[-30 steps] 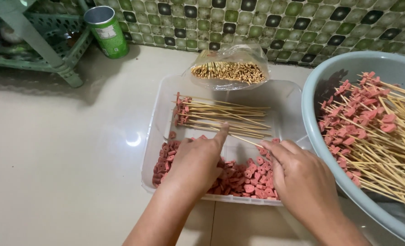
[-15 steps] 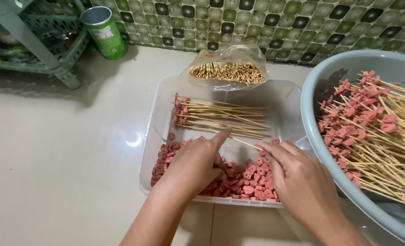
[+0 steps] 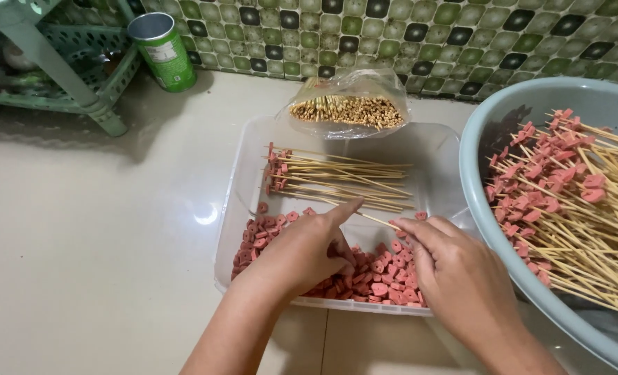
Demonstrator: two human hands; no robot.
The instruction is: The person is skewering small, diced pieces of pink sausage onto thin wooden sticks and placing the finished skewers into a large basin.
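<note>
Tiled floor, clear tray (image 3: 243,173). Left hand (image 3: 298,253) pinching sausage bit (image 3: 337,258); right hand (image 3: 455,278) gripping skewer (image 3: 371,217). Risk: sharp tip pricking fingers if bit slips.

In the clear tray (image 3: 243,173), sausage pieces (image 3: 382,274) lie at the near end under both hands, skewered sticks (image 3: 337,179) behind them, a bag of skewers (image 3: 351,107) on its far rim, a basin (image 3: 489,132) to its right, and a can (image 3: 162,52) beyond its far left corner.
</note>
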